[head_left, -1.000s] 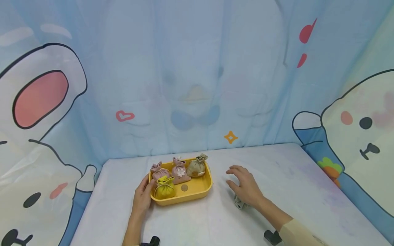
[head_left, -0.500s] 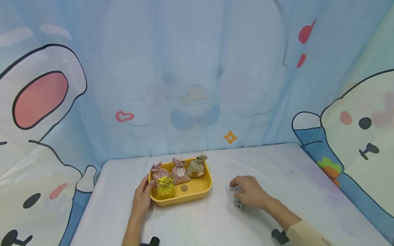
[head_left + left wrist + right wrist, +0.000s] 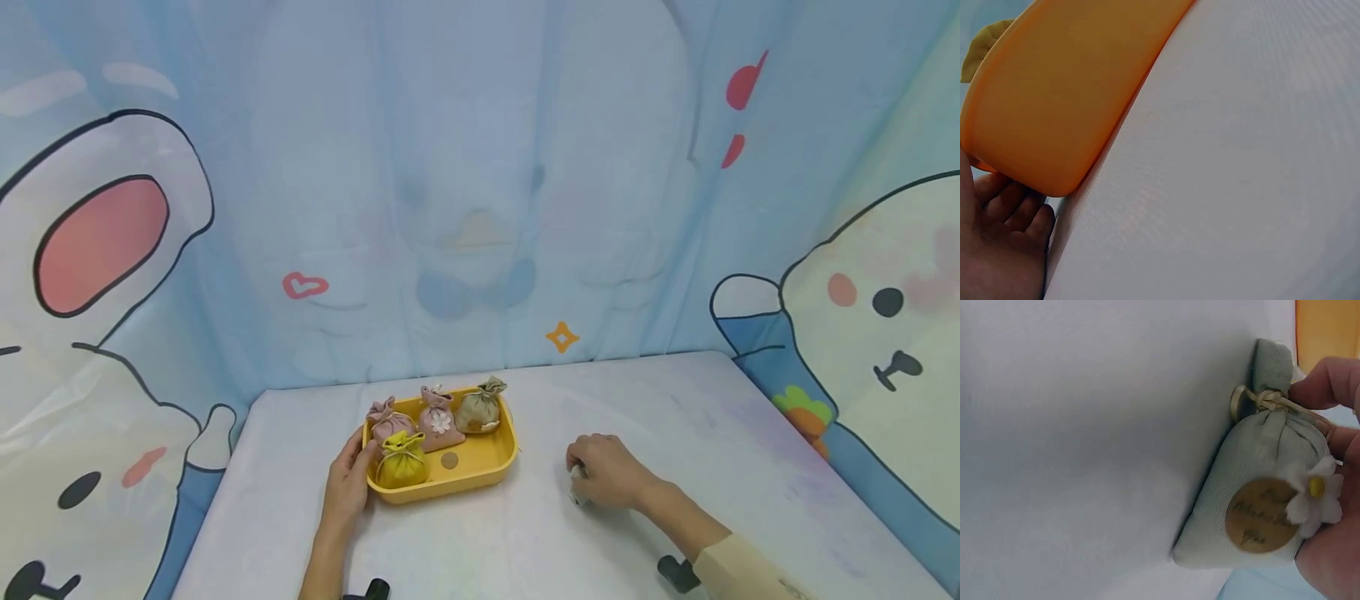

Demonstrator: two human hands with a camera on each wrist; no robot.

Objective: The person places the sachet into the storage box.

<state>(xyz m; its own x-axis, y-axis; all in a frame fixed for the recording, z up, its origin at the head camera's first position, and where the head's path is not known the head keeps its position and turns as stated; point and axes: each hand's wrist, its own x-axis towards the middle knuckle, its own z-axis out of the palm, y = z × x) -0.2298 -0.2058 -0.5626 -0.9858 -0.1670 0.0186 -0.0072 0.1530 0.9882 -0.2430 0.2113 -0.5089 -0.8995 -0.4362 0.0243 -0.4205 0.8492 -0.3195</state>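
Observation:
My left hand [image 3: 348,479] holds the left end of a yellow plastic tray [image 3: 474,478], with curled fingers against its end wall in the left wrist view. In the tray sit a yellow drawstring sachet [image 3: 402,463], two pink sachets, one bearing a white flower [image 3: 441,423], and an olive-beige sachet [image 3: 478,412]. To the tray's right, my right hand [image 3: 611,471] grips a grey-green drawstring sachet [image 3: 1254,487] on the table. Thumb and fingers are at its tied neck and side; a round brown label [image 3: 1261,515] and white cloth flower [image 3: 1314,494] show on it.
A white cloth covers the table [image 3: 517,554]. A blue curtain [image 3: 480,167] printed with cartoon animals hangs behind and at both sides. A round brown label [image 3: 449,459] lies on the tray floor.
My right hand has come down over the grey-green sachet, and its fingers have closed round it. The left hand and the tray have stayed in place.

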